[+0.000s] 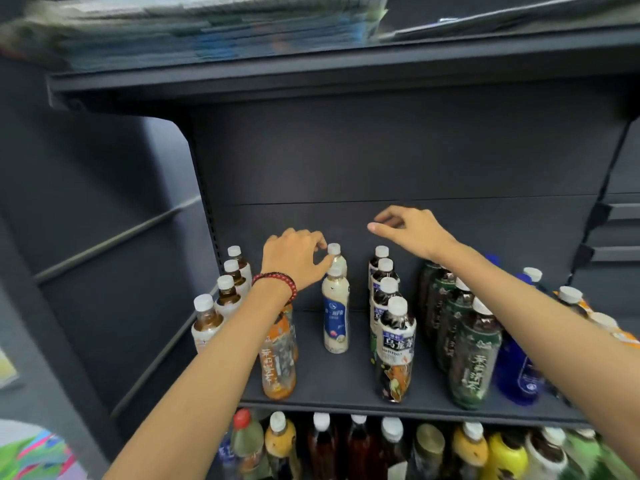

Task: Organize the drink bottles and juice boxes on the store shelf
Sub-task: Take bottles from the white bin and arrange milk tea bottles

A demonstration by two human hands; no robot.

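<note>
Dim, flat light, and the matte dark-grey metal shelf (346, 375) swallows it. Faint glare on glossy dark tea bottles (396, 337) right of the left hand (294, 259) pinching the milky plastic bottle (335, 317). High above, stacked papers (207, 29) smear with blur — edges bow.

One head camera is looking forward and slightly down from close range into the shelf (346, 382), which is filling the frame's centre; left forearm (207, 375) and right forearm (554, 323) are entering from the bottom edge.
</note>
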